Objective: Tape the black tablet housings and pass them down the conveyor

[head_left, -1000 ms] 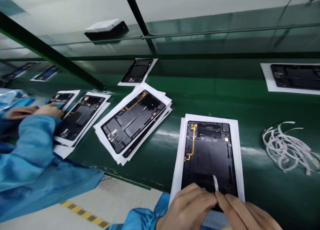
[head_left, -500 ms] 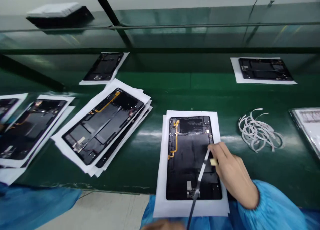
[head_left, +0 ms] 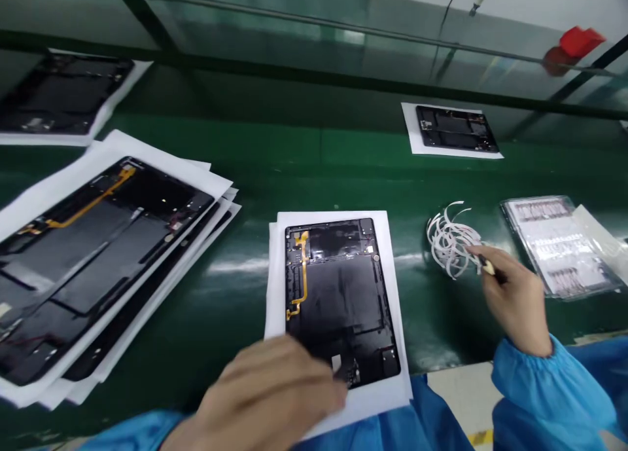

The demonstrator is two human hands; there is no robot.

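Note:
An open black tablet back [head_left: 338, 294] with an orange flex cable lies on white sheets [head_left: 392, 241] on the green belt, right in front of me. My left hand [head_left: 267, 398] rests on its lower left corner, fingers curled and pressed together. My right hand [head_left: 515, 297] is to the right of the tablet, at the edge of a pile of peeled white strips [head_left: 449, 238]. Its fingers are pinched on a small pale piece that I cannot make out. Both arms wear blue sleeves.
A stack of open tablets on white sheets [head_left: 98, 254] lies to the left, another tablet [head_left: 59, 94] at the far left back, and one more [head_left: 454, 127] at the back right. A clear bag of labels [head_left: 559, 245] sits to the right of the strips.
My right hand pulled a long strip off the tablet and moved right to the strip pile. My left hand came up onto the tablet's lower corner. The view has swung to the right.

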